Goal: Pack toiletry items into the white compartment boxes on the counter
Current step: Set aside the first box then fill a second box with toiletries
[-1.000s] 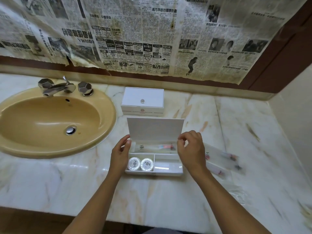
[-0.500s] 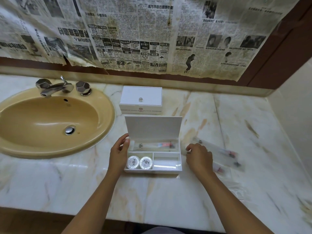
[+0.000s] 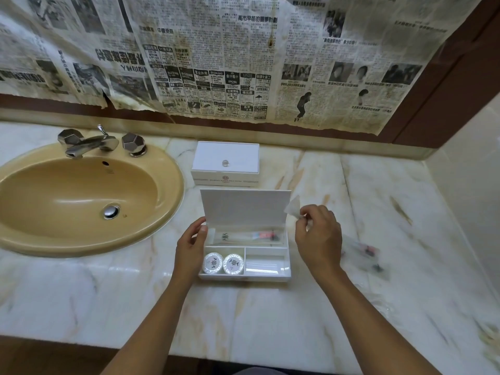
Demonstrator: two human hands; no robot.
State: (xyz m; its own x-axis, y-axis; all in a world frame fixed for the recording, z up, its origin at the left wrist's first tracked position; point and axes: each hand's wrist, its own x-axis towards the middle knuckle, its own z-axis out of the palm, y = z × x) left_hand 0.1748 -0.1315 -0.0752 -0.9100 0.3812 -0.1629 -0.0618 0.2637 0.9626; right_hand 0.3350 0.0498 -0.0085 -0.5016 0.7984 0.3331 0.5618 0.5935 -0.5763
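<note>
An open white compartment box point(image 3: 288, 266) sits on the marble counter with its lid point(image 3: 244, 208) standing up. Its long back compartment holds a clear-wrapped toothbrush kit point(image 3: 251, 236). Two round wrapped soaps point(image 3: 223, 263) fill the front left compartment. The front right compartment looks empty. My left hand point(image 3: 190, 246) holds the box's left side. My right hand point(image 3: 318, 239), just right of the box, pinches the end of a clear-wrapped packet point(image 3: 293, 208) that trails, blurred, to the right. A second white box point(image 3: 226, 165) stands shut behind.
A tan sink point(image 3: 81, 201) with a chrome faucet point(image 3: 89, 143) lies to the left. Several clear-wrapped packets point(image 3: 365, 253) lie on the counter to the right. Newspaper covers the wall behind. A side wall rises at far right.
My right hand dropped to the packets right of the box, pinched one, and has now lifted it toward the box's right edge. My left hand stayed on the box.
</note>
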